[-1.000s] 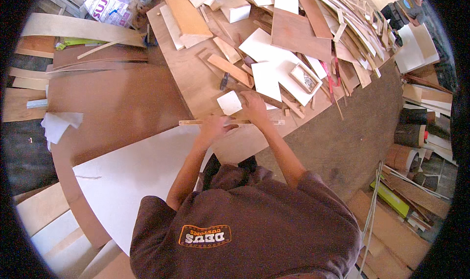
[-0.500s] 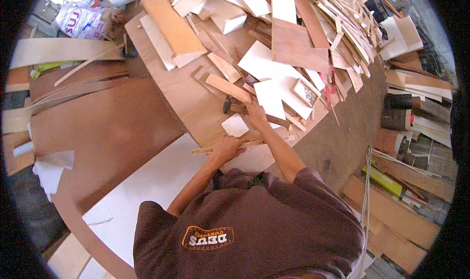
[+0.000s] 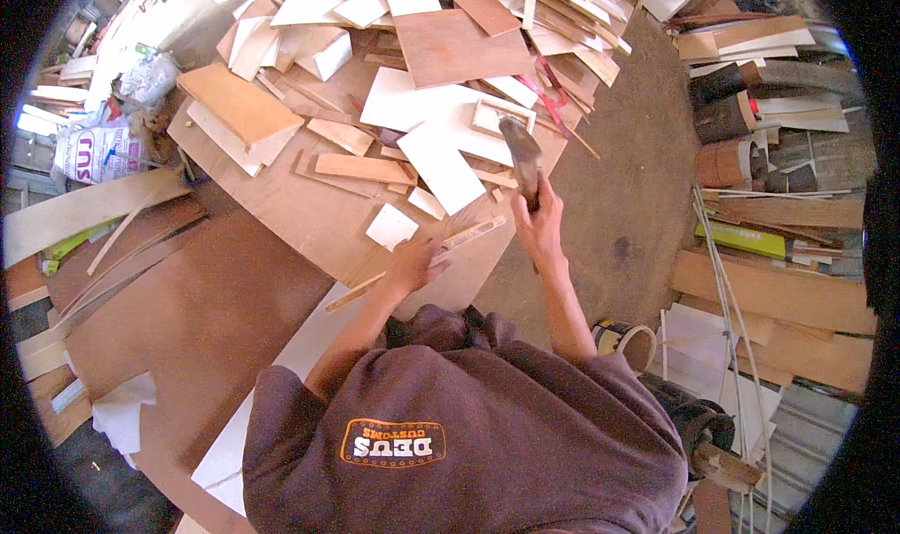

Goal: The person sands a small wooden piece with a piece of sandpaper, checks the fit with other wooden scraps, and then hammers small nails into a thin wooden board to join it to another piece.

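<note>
My right hand (image 3: pixel 540 223) is closed round the handle of a hammer, whose dark, motion-blurred head (image 3: pixel 521 145) points away from me, over the table's right edge. The handle's end shows below my fist. Over a narrow wooden strip (image 3: pixel 476 235) lies my left hand (image 3: pixel 414 265); its fingers are smeared by motion, so their grip on the strip is unclear. The strip slants across the near end of the plywood tabletop (image 3: pixel 361 253). Just beyond my left hand is a small white square piece (image 3: pixel 392 226).
White panels (image 3: pixel 441 166), an orange-brown board (image 3: pixel 239 103) and heaped offcuts cover the table's far part. A brown sheet (image 3: pixel 187 290) extends on the left. Boards (image 3: pixel 769 285) and a bucket (image 3: pixel 639 348) are on the right, beside the floor (image 3: pixel 614 192).
My right hand has lifted the hammer from among the wood pieces and moved it right, off the table's edge. My left hand stays by the strip. The view has turned and shifted.
</note>
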{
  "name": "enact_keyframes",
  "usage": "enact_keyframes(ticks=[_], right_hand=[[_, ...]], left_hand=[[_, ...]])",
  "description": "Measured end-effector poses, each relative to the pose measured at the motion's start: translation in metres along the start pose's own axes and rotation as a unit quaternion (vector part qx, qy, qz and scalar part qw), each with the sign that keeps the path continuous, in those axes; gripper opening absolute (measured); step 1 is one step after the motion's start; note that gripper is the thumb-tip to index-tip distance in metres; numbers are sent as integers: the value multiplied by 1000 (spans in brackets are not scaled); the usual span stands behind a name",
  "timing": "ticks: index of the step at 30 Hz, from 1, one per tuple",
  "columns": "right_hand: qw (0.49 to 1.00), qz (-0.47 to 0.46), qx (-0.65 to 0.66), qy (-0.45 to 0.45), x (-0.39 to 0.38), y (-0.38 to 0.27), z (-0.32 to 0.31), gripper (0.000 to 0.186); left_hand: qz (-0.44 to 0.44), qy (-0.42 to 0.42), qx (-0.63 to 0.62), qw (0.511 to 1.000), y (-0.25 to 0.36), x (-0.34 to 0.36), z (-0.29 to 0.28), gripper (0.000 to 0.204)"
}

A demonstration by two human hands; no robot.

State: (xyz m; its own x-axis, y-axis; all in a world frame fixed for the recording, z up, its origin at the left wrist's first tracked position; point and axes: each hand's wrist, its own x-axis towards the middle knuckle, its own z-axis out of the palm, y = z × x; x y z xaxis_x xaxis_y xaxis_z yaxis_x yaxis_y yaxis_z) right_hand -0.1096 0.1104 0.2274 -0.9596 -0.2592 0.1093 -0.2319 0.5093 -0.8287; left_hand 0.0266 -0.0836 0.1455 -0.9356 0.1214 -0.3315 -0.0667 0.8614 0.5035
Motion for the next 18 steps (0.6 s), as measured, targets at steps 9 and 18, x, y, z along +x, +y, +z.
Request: enact_keyframes(ticks=[9,18], right_hand=[[987,126,82,57,-122,81,-32,22],[991,123,-16,-58,-135,86,-36,48]], left_hand=[[83,124,43,988,42,62,51,58],[100,153,67,981,54,58,42,57]])
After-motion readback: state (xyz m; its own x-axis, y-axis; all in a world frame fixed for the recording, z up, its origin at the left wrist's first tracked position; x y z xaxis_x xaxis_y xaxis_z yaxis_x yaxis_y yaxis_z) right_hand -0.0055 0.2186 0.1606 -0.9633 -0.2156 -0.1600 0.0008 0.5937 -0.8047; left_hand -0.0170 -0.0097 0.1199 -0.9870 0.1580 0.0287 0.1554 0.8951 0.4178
